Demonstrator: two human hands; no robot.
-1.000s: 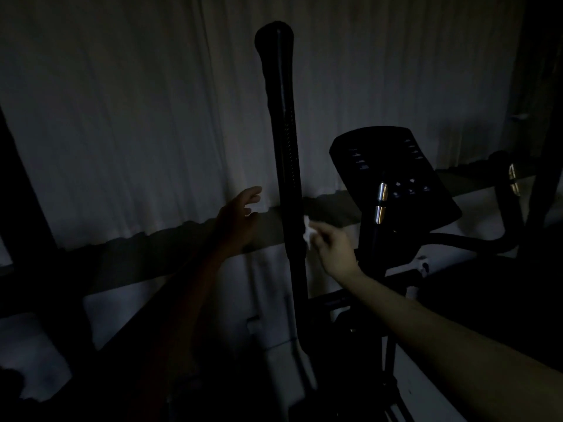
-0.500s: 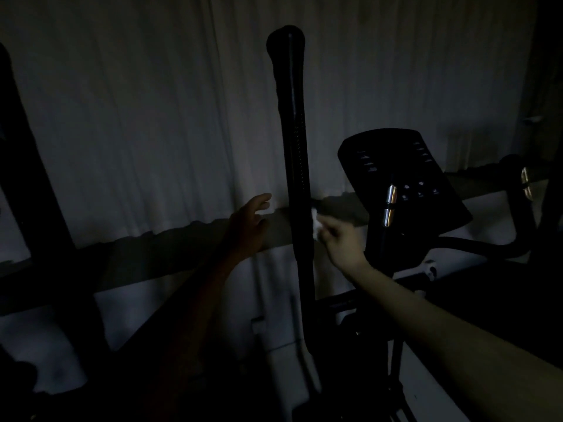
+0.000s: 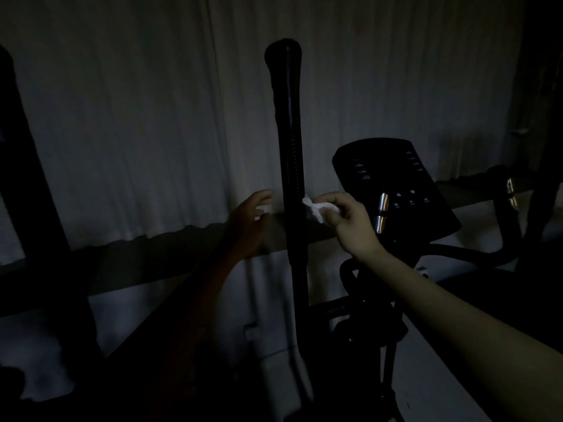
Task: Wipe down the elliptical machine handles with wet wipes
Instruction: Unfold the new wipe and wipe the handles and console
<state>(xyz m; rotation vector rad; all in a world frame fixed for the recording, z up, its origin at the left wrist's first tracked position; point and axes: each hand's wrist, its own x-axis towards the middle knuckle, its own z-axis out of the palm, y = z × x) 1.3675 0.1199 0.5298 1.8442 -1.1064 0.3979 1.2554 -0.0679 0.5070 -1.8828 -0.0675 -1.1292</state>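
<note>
The right hand (image 3: 350, 220) pinched a limp wipe (image 3: 313, 208) against the rigid handle (image 3: 292, 166); the left hand (image 3: 249, 220) hovered open, empty.

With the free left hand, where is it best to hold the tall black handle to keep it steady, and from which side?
Probably the straight shaft of the handle, level with the wipe, coming from its left side. There the bar is upright, slim and bare, so fingers can wrap around it. The left hand already hangs open beside that spot, while the right hand presses the wipe on the opposite side.
</note>
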